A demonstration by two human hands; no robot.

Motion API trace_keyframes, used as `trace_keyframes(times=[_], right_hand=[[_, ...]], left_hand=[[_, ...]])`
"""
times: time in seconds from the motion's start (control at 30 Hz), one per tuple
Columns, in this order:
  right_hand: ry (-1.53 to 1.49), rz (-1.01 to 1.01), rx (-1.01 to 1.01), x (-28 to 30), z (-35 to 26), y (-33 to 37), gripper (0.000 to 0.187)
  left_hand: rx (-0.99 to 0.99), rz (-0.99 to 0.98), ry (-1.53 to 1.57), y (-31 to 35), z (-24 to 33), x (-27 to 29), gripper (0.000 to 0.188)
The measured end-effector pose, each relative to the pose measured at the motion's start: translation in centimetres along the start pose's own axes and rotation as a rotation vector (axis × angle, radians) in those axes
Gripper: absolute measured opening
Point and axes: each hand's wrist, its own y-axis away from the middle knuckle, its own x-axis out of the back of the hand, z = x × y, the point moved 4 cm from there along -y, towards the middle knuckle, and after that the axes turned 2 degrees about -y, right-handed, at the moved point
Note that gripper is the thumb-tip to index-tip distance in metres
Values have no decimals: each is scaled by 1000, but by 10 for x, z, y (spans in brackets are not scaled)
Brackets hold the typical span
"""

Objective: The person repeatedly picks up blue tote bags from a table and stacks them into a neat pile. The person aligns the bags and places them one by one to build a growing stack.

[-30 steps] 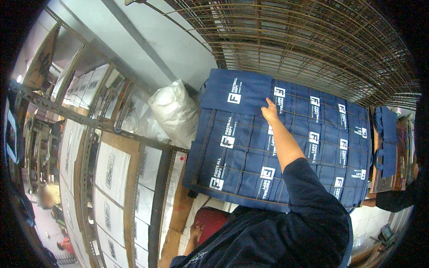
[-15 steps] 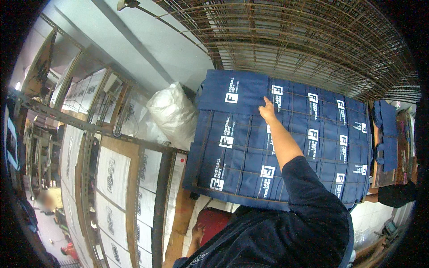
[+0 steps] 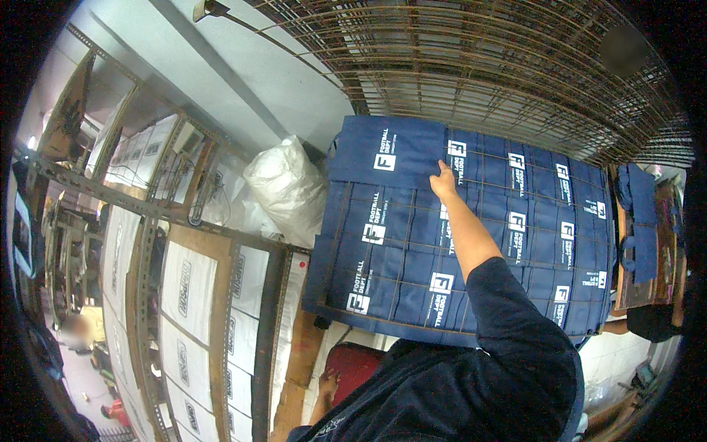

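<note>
My right hand (image 3: 442,181) reaches forward over navy fabric pieces (image 3: 398,261) printed with white marks. Its index finger points away from me and the thumb sticks out to the left; the other fingers are mostly hidden. It rests at the right edge of a plain-topped navy fabric piece (image 3: 412,151) at the far left of the layer. Thin rusty wires (image 3: 482,199) form a grid over the other pieces. Down at the lower left, my left hand (image 3: 329,384) lies on a dark red rounded surface (image 3: 353,368) like a seat, fingers apart.
Rusty wire racks (image 3: 471,59) slant above the far side. A stuffed white sack (image 3: 286,180) stands left of the fabric. Metal shelving (image 3: 151,221) holding white boxes (image 3: 188,295) fills the left. More navy pieces (image 3: 639,214) hang at the right. A person (image 3: 85,328) is far left.
The view has shifted very slightly. My right hand keeps almost the same place at the edge of the fabric piece, and my left hand stays on the dark red surface.
</note>
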Motion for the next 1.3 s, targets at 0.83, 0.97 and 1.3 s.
trace_keyframes(times=[0.83,0.97,1.3], right_hand=[[-546,1072,-20,550,145,158,40],[-630,1326,-101,664,282,197,37],[-1781,1044,-534,721,425,242,73]], left_hand=[[-108,-490,-341,-45,-1,-162,25],[-147,-428,-403,-8,-1,-223,25],[-259,-160,-531,127,-37,-260,26]])
